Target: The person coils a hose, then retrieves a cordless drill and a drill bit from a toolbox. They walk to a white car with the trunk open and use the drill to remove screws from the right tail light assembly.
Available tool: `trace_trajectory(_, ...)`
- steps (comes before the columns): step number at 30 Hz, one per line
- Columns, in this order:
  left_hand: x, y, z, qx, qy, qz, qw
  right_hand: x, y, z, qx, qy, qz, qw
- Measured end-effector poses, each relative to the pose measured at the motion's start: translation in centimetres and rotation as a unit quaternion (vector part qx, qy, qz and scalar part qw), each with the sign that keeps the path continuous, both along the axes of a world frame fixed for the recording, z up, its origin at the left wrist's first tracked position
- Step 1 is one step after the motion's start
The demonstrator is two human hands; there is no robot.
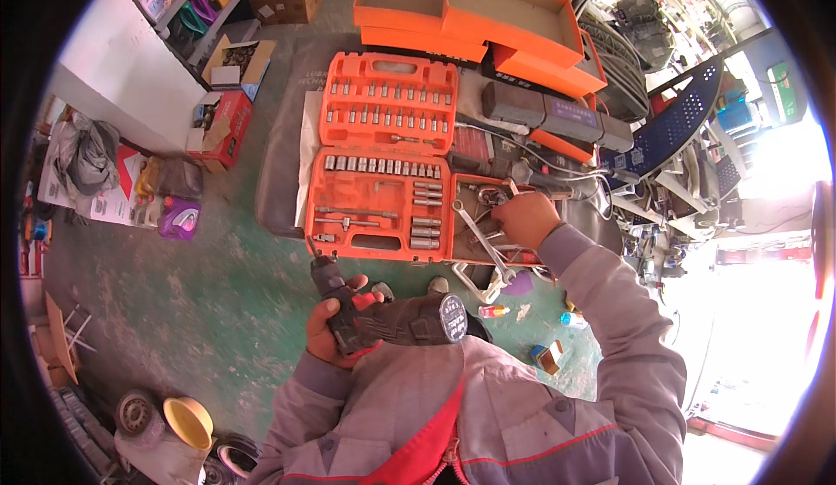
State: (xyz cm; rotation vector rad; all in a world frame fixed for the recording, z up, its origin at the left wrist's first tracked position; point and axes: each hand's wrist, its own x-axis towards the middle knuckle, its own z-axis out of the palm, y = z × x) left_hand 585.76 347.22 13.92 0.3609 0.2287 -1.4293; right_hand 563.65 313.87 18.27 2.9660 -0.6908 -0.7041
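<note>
Drill [396, 323]: was at lower centre of the frame, below the case, its bit toward the upper left.
Left hand [323, 333]: grasped the drill near its red trigger; the hold appeared to carry the weight unaided, freeing the other hand.
Right hand [528, 220]: reached into the tray, right of centre, fingers bent among the tools; whether they gripped one could not be told.
Tray [466, 259]: adjoined the case's right side, within easy reach, it was judged; contents lay loose.
Wrench [482, 238]: lay slantwise across the tray, probably because it was too long to lie flat.
Case [344, 194]: lay unfolded on the counter [279, 171], presumably to expose both halves.
Sockets [383, 166]: stood in a row, apparently kept sorted by their slots.
</note>
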Motion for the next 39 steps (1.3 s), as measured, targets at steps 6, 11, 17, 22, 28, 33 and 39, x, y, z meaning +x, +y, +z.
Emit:
trace_trajectory(6,0.1,0.5,-0.2,0.01,0.015,0.002,1.0,-1.2,-0.1,-0.7,-0.002,-0.007,-0.043,0.999)
trace_trajectory(11,0.1,0.5,-0.1,0.021,0.009,-0.003,1.0,-1.1,0.0,-0.9,0.006,0.002,-0.063,0.998)
trace_trajectory(17,-0.1,0.3,0.0,0.007,0.001,-0.01,1.0,-1.1,-0.1,-0.1,0.047,-0.009,-0.099,0.994)
trace_trajectory(22,-0.4,0.7,-0.2,0.028,-0.011,-0.006,1.0,-2.4,-0.8,-0.2,0.039,-0.062,-0.069,0.995)
trace_trajectory(28,-0.6,0.8,-0.3,0.053,-0.013,-0.01,0.998,-2.4,-0.8,-1.4,0.016,-0.008,-0.007,1.0)
trace_trajectory(33,-1.0,0.5,0.4,0.029,0.001,-0.003,1.0,-1.7,-0.7,-1.2,0.036,-0.027,0.012,0.999)
trace_trajectory(39,-1.2,0.7,1.3,0.024,-0.049,-0.001,0.999,-3.0,2.5,1.4,0.219,-0.356,-0.206,0.885)
